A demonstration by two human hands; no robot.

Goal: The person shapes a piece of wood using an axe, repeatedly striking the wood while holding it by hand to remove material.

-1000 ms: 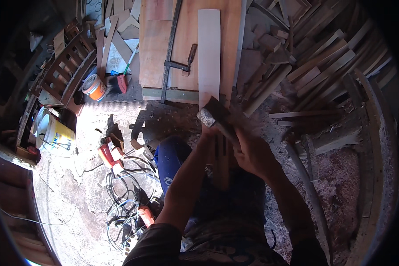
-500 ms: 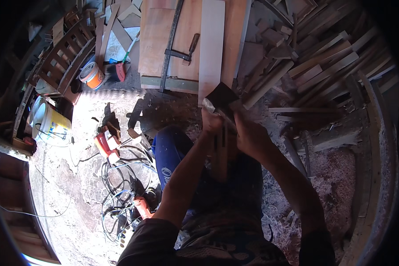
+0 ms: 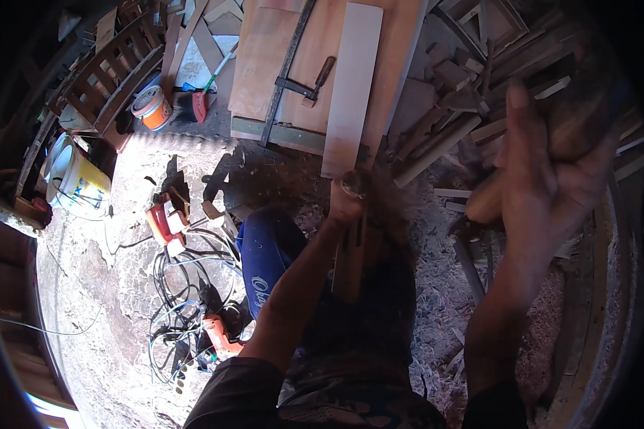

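Note:
My left hand (image 3: pixel 345 203) is closed around an upright chisel (image 3: pixel 354 184); its round handle end shows above the fist, and its blade is hidden. Below the fist, a narrow wooden piece (image 3: pixel 348 275) with dark slots lies over my lap. My right hand (image 3: pixel 540 182) is raised at the right, wrapped round the wooden handle of a mallet (image 3: pixel 484 200). The thumb stretches along the handle. The mallet's dark head is blurred at the upper right, well apart from the chisel.
Ahead, a pale board (image 3: pixel 353 86) and a bar clamp (image 3: pixel 288 79) lie on a wooden panel (image 3: pixel 254 93). Offcuts (image 3: pixel 436 150) are piled at the right. Buckets (image 3: pixel 84 187), tangled cables (image 3: pixel 168 286) and an orange power tool (image 3: pixel 219 333) stand or lie at the left.
My right hand has swung the mallet up and to the right, away from the chisel. My left hand has stayed closed around the chisel, whose handle end is now uncovered.

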